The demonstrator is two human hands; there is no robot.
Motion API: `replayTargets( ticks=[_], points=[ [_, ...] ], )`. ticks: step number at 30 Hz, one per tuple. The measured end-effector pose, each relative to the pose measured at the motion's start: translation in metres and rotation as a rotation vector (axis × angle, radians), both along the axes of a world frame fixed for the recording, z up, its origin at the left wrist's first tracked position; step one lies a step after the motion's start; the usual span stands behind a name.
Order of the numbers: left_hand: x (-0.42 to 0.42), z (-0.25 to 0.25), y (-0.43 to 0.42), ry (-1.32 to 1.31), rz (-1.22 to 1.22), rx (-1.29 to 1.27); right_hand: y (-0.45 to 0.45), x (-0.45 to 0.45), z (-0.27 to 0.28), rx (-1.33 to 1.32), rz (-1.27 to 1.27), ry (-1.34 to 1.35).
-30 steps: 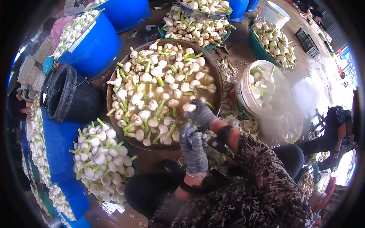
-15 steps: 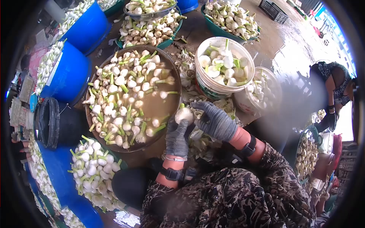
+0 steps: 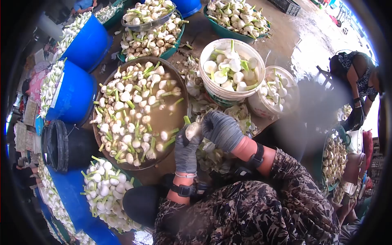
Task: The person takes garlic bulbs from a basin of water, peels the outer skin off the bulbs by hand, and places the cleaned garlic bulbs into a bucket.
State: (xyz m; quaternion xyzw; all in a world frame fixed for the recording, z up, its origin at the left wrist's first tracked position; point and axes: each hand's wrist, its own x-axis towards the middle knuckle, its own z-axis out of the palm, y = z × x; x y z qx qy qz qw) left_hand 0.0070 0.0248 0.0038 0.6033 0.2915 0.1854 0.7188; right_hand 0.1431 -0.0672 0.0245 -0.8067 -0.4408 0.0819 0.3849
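Observation:
A garlic bulb (image 3: pixel 192 131) with a short green stem sits in my left hand (image 3: pixel 186 152), whose gloved fingers are closed round it. My right hand (image 3: pixel 223 131), also in a grey glove, is curled at the bulb's right side; whatever its fingertips pinch is hidden. Left of my hands stands a wide round tub (image 3: pixel 185 92) of murky water with many garlic bulbs floating in it. Loose garlic skins (image 3: pixel 214 160) lie heaped below and beyond my hands. Just past them a white bucket (image 3: pixel 230 93) holds cleaned bulbs.
A second white bucket (image 3: pixel 261 102) of bulbs adjoins the first. Green basins (image 3: pixel 228 33) of garlic stand at the back. Blue tubs (image 3: pixel 75 94) and a black bucket (image 3: pixel 73 143) line the left. White bulbs (image 3: pixel 108 183) are piled at lower left. Another person (image 3: pixel 359 77) bends at right.
My right hand has turned and curled inward against the bulb, its fingers less extended than before. The bulb has tilted in my left hand. The whole view has shifted slightly.

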Motion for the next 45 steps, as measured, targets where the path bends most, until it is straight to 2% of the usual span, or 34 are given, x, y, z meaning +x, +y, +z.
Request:
replayTargets(
  ticks=[1,2,4,5,6,8,10,12,14,15,17,19,21,22,23,25,27,29,30,32,33,34,35,36,37,38,40,41,43,44,45],
  points=[
    [-0.003,0.0,-0.002,-0.118,0.059,-0.134,0.002,0.003,-0.003,0.038,0.013,0.133],
    [-0.004,-0.001,-0.004,-0.115,0.06,-0.135,0.002,0.006,-0.005,0.037,0.014,0.135],
    [-0.008,-0.003,-0.005,-0.345,0.074,-0.455,0.003,0.015,-0.008,0.043,-0.113,0.774],
    [-0.01,-0.005,0.0,-0.299,0.047,-0.493,0.0,0.024,-0.013,0.001,-0.134,0.651],
    [-0.011,-0.007,0.0,-0.3,0.048,-0.491,-0.003,0.033,-0.016,0.002,-0.133,0.651],
    [-0.011,-0.006,0.001,-0.387,0.074,-0.444,-0.008,0.046,-0.021,-0.16,-0.214,0.06],
    [-0.011,-0.011,0.005,-0.378,0.047,-0.437,-0.008,0.044,-0.001,-0.176,-0.25,-0.008],
    [-0.014,-0.012,0.007,-0.366,0.027,-0.423,-0.009,0.031,0.029,0.155,-0.059,-0.185],
    [-0.009,0.0,0.003,-0.5,-0.012,-0.81,-0.009,0.019,0.04,0.156,0.159,-0.262],
    [-0.006,-0.009,0.002,-0.422,0.018,-0.735,-0.007,0.017,0.041,0.146,0.28,-0.312],
    [-0.006,0.0,-0.002,-0.279,0.013,-0.517,-0.005,0.008,0.033,0.092,0.287,-0.308],
    [-0.01,0.003,-0.002,-0.191,-0.048,-0.435,-0.002,0.001,0.03,0.162,0.248,-0.335],
    [-0.012,-0.009,-0.001,-0.201,-0.085,-0.503,-0.002,-0.002,0.025,0.168,0.211,-0.29],
    [-0.012,0.001,0.0,-0.209,-0.123,-0.437,-0.003,-0.001,0.018,0.146,0.216,-0.292],
    [-0.014,-0.01,0.0,-0.187,-0.15,-0.51,-0.005,0.0,0.015,0.1,0.21,-0.278],
    [-0.009,-0.002,0.0,-0.279,-0.147,-0.559,-0.007,-0.003,0.017,0.107,0.21,-0.205],
    [-0.008,-0.017,0.0,-0.295,-0.17,-0.587,-0.009,-0.004,0.028,0.095,0.202,-0.039],
    [-0.006,-0.043,0.001,-0.353,-0.218,-0.793,-0.013,-0.006,0.033,0.09,0.206,-0.044],
    [-0.008,-0.045,0.002,-0.352,-0.214,-0.787,-0.012,-0.007,0.033,0.08,0.204,-0.053],
    [-0.009,-0.051,0.0,-0.269,-0.247,-0.704,-0.012,-0.008,0.025,0.042,0.181,-0.113],
    [-0.011,-0.053,0.002,-0.199,-0.27,-0.551,-0.012,-0.008,0.022,0.025,0.171,-0.109],
    [-0.009,-0.055,0.003,-0.202,-0.283,-0.553,-0.013,-0.006,0.018,0.01,0.155,-0.106],
    [-0.011,-0.056,0.007,-0.129,-0.326,-0.3,-0.012,-0.005,0.011,0.01,0.141,-0.11],
    [-0.015,-0.05,0.013,-0.056,-0.362,-0.046,-0.012,-0.003,0.002,-0.06,0.114,0.022],
    [-0.017,-0.038,0.016,-0.019,-0.404,0.027,-0.012,-0.001,-0.007,-0.128,0.088,0.158],
    [-0.018,-0.026,0.016,-0.018,-0.415,0.028,-0.011,0.002,-0.019,-0.126,0.077,0.159],
    [-0.019,-0.009,0.013,-0.038,-0.377,0.209,-0.01,0.006,-0.028,-0.082,0.146,0.364],
    [-0.018,-0.01,0.011,-0.035,-0.378,0.21,-0.013,0.004,-0.027,-0.08,0.146,0.367],
    [-0.017,-0.019,0.006,-0.163,-0.346,-0.234,-0.012,-0.008,0.001,-0.027,0.079,-0.003],
    [-0.017,-0.033,0.004,-0.162,-0.326,-0.233,-0.011,-0.01,0.002,-0.026,0.099,-0.001],
    [-0.016,-0.054,0.006,-0.02,-0.356,-0.038,-0.011,-0.01,0.001,-0.06,0.097,-0.048]
  ],
)
